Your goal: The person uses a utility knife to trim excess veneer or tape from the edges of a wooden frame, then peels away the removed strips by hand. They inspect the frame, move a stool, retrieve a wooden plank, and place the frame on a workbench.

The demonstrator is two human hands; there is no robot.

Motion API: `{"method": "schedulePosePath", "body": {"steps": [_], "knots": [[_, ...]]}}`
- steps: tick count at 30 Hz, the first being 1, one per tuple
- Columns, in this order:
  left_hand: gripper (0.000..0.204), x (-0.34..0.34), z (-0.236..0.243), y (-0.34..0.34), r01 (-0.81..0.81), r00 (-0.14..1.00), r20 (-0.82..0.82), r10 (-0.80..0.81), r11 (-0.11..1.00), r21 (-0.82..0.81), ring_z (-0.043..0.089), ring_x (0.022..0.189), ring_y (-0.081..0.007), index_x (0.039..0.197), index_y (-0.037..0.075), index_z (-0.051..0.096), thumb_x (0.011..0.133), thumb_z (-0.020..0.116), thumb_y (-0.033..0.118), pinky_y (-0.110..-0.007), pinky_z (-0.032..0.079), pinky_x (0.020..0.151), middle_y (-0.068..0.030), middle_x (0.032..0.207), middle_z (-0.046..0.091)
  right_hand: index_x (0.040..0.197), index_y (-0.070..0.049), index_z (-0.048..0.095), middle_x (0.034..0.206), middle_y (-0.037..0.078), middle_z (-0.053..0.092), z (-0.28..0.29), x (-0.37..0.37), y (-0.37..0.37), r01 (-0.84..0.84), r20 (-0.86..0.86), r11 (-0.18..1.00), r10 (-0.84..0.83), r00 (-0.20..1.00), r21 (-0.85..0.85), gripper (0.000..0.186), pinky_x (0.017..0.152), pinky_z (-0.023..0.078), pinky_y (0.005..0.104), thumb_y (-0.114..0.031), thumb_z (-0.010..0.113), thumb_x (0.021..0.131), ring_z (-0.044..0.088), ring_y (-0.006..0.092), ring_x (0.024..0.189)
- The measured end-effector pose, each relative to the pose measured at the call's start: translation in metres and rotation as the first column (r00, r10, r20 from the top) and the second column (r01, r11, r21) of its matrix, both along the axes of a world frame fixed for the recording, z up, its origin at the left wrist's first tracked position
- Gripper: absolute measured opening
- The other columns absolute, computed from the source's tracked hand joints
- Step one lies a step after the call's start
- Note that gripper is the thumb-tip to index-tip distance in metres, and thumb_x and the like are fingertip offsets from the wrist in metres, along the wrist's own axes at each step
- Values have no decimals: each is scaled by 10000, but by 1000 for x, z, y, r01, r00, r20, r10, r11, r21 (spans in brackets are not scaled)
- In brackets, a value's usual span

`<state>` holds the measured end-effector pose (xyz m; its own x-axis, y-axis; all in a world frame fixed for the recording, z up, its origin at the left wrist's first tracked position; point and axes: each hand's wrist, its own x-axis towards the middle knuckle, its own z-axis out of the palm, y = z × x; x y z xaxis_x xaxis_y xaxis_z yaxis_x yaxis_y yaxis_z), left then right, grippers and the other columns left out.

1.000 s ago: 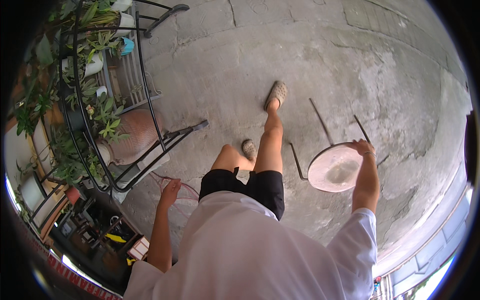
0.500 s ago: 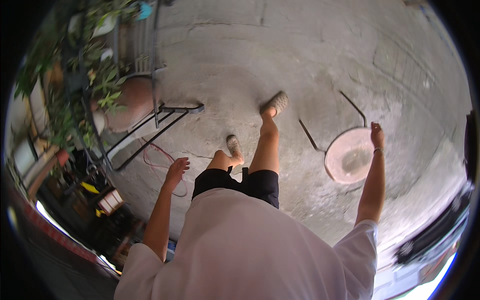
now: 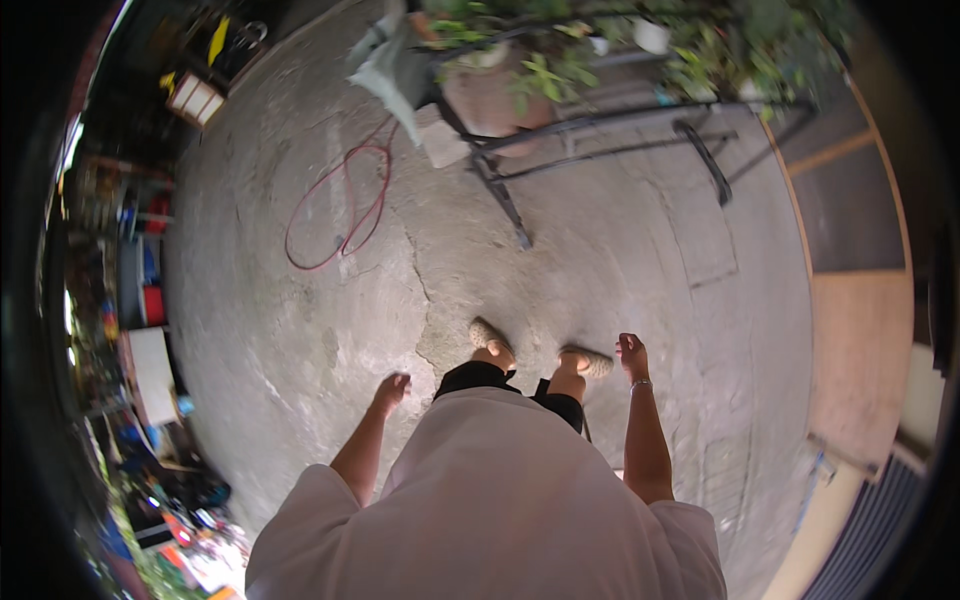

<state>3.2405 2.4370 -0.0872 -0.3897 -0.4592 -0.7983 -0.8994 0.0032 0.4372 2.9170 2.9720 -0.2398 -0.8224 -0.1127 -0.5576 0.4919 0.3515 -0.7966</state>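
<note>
Left hand [image 3: 392,390]: held over concrete floor [image 3: 330,340], fingers blurred, gap cannot be told | Right hand [image 3: 630,354]: fingers curled, grip cannot be told | Beige clogs [image 3: 597,362]: worn, seen between hands | Red hose [image 3: 345,246]: looped ahead-left

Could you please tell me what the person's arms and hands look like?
Loose white short sleeves cover the upper arms; the forearms are bare. Both the left hand and right hand are ungloved, and a thin, pale band circles the right wrist.

Leafy plants [image 3: 545,80], black frame [image 3: 600,124], looped red hose [image 3: 343,248], probably.
</note>
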Motion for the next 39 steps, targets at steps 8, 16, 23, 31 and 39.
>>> {"method": "schedulePosePath", "body": {"steps": [8, 16, 23, 31, 39], "knots": [[451, 164, -37, -62, -344, 919, 260, 296, 924, 164, 691, 962, -260, 1249, 124, 594, 1006, 567, 502, -425, 532, 775, -113, 1163, 702, 1171, -5, 636, 914, 130, 707, 33, -23, -179, -350, 141, 905, 324, 935, 240, 331, 673, 568, 333, -298, 562, 1036, 682, 217, 769], [466, 128, -68, -185, -567, 811, -50, 584, 804, 180, 711, 943, -259, 1247, 53, 594, 1004, 590, 450, -392, 544, 754, -146, 1129, 713, 952, -19, 679, 938, 195, 708, -9, 41, -281, -753, 399, 638, 655, 641, 162, 400, 807, 506, 466, -404, 574, 971, 664, 304, 905], [448, 80, -70, -343, -628, 736, -200, 647, 763, 156, 715, 963, -217, 1297, 108, 583, 1007, 574, 449, -371, 519, 756, -104, 1153, 715, 946, -56, 666, 750, 83, 657, 26, -59, -448, -937, 443, 333, 828, 343, 104, 334, 642, 540, 448, -377, 577, 983, 675, 267, 696], [467, 73, -26, -462, -847, 504, -53, 862, 506, 165, 714, 954, -250, 1259, 64, 576, 993, 572, 447, -381, 533, 717, -120, 1128, 706, 1078, 0, 665, 1117, 293, 650, 68, -233, -894, -765, -107, 315, 945, 310, 562, 424, 929, 486, 520, -377, 485, 1012, 597, 455, 1118], [338, 56, -62, -545, -835, 512, 122, 850, 459, 305, 667, 794, -207, 1093, 117, 627, 976, 564, 427, -380, 494, 638, -63, 973, 692, 1088, -2, 630, 1013, 224, 683, 167, -246, -1206, -846, -452, 369, 875, 175, 386, 332, 820, 511, 440, -318, 555, 1021, 654, 421, 992]]}}
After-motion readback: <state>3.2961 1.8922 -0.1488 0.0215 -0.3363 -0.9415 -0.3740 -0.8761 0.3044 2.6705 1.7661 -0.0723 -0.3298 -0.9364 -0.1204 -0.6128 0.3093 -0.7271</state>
